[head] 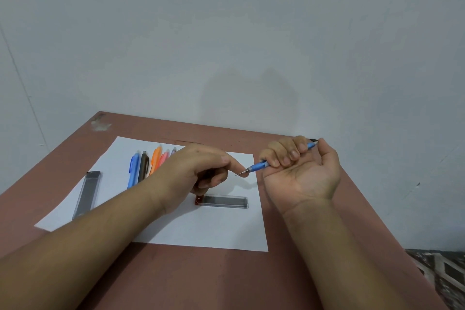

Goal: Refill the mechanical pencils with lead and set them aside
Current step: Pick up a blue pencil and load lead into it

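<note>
Midway, seemingly: right hand (299, 158) grips a blue pencil (261, 165) above the paper's (201, 229) 2 o'clock corner, left hand (201, 171) pinching at its tip; five pencils (148, 165) wait at 11 o'clock.

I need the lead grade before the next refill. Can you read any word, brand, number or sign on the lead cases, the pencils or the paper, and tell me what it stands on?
No text can be read in this view.
Lead case with the red end: no legible print.
Grey lead case: no marking shows.
Blue pencil gripped by the right hand: barrel too small and blurred.
Pencils in the row: nothing legible.
Paper: blank.
</note>
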`<state>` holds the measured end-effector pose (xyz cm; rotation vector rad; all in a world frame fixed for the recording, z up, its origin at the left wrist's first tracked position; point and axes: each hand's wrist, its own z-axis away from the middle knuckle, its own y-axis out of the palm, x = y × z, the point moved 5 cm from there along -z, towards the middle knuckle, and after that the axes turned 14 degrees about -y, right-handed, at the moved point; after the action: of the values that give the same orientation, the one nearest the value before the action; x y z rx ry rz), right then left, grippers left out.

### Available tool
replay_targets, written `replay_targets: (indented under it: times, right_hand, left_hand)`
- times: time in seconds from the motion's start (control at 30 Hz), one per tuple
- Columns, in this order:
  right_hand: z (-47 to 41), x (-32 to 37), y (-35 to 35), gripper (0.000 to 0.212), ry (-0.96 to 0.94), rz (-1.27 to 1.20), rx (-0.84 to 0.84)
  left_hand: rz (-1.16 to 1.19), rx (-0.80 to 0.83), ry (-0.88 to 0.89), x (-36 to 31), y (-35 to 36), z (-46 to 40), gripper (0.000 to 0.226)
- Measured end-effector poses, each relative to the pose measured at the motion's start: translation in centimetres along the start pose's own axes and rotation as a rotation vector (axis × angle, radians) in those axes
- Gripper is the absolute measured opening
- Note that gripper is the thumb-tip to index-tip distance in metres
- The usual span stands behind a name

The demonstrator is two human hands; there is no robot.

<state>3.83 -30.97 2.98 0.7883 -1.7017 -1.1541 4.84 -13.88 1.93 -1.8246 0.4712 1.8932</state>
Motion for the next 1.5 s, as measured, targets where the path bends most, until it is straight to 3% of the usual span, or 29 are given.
replay_targets:
  times: [0.33,1.5]
  right_hand:
    - [-0.02,0.2,0.01,0.023,-0.015,0.039,0.007]
    - [0.13,0.02,0.23,0.032,-0.005,0.034,0.019]
  left_hand:
    - [-0.009,-0.008,-0.007,0.02,-0.08,-0.12,0.048]
    - [-0.025,-0.001,-0.002,0.27,-0.22,-0.27,0.049]
